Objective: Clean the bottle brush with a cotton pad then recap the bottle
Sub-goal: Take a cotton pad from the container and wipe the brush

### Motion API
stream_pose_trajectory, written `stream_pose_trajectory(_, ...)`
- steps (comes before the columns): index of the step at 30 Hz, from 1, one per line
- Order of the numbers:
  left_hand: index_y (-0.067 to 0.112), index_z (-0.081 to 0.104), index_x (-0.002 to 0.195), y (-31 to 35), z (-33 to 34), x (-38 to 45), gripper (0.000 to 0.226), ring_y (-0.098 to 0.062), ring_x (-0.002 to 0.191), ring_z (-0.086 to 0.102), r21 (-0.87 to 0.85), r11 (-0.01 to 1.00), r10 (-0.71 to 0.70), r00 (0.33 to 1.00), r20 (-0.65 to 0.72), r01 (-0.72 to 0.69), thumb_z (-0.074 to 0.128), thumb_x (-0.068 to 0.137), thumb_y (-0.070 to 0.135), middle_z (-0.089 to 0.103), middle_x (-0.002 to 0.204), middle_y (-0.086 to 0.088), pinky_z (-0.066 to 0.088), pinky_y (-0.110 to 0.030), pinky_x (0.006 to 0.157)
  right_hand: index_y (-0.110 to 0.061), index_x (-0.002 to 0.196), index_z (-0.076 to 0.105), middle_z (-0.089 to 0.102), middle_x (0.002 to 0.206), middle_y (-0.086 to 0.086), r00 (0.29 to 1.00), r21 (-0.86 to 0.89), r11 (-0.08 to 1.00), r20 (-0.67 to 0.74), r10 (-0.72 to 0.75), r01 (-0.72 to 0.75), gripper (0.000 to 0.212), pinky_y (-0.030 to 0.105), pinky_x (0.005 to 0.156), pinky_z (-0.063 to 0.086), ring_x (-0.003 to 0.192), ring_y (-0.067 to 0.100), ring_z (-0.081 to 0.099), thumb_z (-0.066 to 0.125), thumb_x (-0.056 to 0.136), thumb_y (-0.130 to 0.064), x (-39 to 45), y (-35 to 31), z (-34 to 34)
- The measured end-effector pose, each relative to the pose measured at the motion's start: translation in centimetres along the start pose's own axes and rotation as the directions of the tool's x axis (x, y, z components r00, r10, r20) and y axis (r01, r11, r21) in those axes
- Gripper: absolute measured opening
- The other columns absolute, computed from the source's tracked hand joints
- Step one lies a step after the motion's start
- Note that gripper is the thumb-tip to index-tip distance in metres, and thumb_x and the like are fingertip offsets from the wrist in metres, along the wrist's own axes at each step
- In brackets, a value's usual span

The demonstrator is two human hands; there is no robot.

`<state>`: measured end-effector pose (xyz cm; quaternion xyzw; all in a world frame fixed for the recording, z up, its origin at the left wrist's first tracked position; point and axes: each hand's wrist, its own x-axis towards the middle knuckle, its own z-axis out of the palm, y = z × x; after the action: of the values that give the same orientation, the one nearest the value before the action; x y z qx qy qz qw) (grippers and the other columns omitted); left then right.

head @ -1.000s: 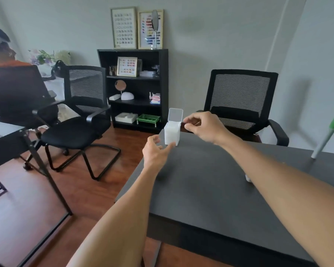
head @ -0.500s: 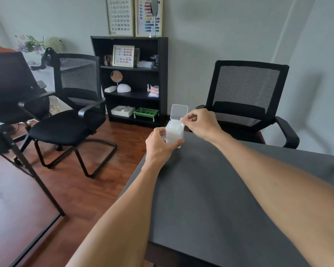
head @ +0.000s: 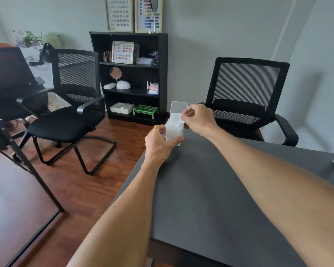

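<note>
A small white translucent plastic box [head: 173, 132], square-sided with rounded corners, stands on the far left corner of a matte dark grey table [head: 210, 199], at about 12 o'clock from the viewer. Its flat hinged lid [head: 178, 107] is tipped up and back. The left hand [head: 159, 143] grips the box low down, thumb curled across the near face and fingers round the left side. The right hand [head: 199, 118] sits at the box's 2 o'clock, thumb and forefinger pinched on the edge of a thin white cotton pad [head: 175, 117] standing up out of the opening; the other fingers are curled. The 2 hands are near each other but not touching. Beyond the table, at 1 o'clock, is a black mesh-backed chair [head: 247, 93]; at 11 o'clock stands a black shelf unit [head: 131, 78] on reddish wood flooring.
</note>
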<state>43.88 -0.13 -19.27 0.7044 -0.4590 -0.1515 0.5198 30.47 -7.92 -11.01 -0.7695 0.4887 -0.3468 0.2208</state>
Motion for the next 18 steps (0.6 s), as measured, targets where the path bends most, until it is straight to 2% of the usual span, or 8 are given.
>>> stream_pose_trajectory(2,0.018,0.062,0.129,0.1,0.0,0.0,0.075,-0.015,0.103,0.071,0.007,1.000,-0.004,1.000,0.000,0.004,0.097,0.071,0.048,0.070,0.125,0.002,0.049,-0.016,0.077,-0.019,0.095,0.073,0.070,0.084,-0.006,0.999,0.016,1.000,-0.031,-0.014,0.014,0.002,0.014,0.063,0.043,0.082,0.012,0.067,0.072,0.097,-0.019,0.0,0.0,-0.2)
stream_pose_trajectory(4,0.018,0.061,0.130,0.0,0.0,0.1,0.075,-0.016,0.105,0.070,0.010,1.000,-0.008,1.000,0.005,0.008,0.097,0.071,0.048,0.070,0.126,0.001,0.046,-0.012,0.073,-0.018,0.101,0.075,0.072,0.086,-0.003,0.998,0.042,0.999,-0.054,-0.029,0.031,0.007,0.018,0.066,0.049,0.080,0.013,0.067,0.070,0.098,-0.015,-0.1,0.1,-0.6)
stream_pose_trajectory(7,0.018,0.061,0.130,0.0,0.0,-0.1,0.075,-0.016,0.107,0.070,0.013,1.000,-0.008,1.000,0.010,0.008,0.097,0.072,0.048,0.070,0.127,0.001,0.044,-0.009,0.071,-0.016,0.104,0.083,0.075,0.093,-0.001,0.999,0.070,0.997,-0.036,-0.039,0.042,0.019,0.031,0.082,0.062,0.074,0.009,0.065,0.066,0.100,-0.009,-0.1,-0.1,-1.2)
stream_pose_trajectory(11,0.017,0.059,0.134,0.0,0.0,-0.2,0.079,-0.016,0.108,0.069,0.018,1.000,-0.002,1.000,0.007,0.002,0.097,0.072,0.048,0.068,0.131,0.000,0.044,-0.010,0.071,-0.012,0.105,0.085,0.080,0.098,0.004,0.997,0.094,0.993,-0.047,-0.064,0.068,0.015,0.037,0.090,0.063,0.067,0.003,0.062,0.071,0.098,-0.013,-0.3,-0.7,-2.1)
stream_pose_trajectory(15,0.017,0.054,0.140,0.1,-0.2,-0.9,0.091,-0.016,0.107,0.068,0.012,1.000,0.019,1.000,-0.002,-0.019,0.098,0.068,0.052,0.061,0.138,0.001,0.050,-0.022,0.081,-0.017,0.103,0.084,0.080,0.093,0.003,0.998,0.085,0.994,-0.008,-0.064,0.065,0.013,0.036,0.089,0.063,0.067,0.005,0.065,0.077,0.093,-0.014,-1.1,-1.5,-4.0)
stream_pose_trajectory(18,0.016,0.053,0.140,0.2,-0.5,-1.8,0.091,-0.017,0.108,0.066,0.025,1.000,0.008,1.000,-0.024,-0.007,0.097,0.069,0.053,0.058,0.138,0.001,0.049,-0.026,0.086,-0.018,0.108,0.082,0.078,0.094,0.005,0.998,0.102,0.993,0.030,-0.062,0.059,0.021,0.038,0.085,0.066,0.083,0.019,0.076,0.076,0.091,-0.008,-1.9,-1.9,-5.8)
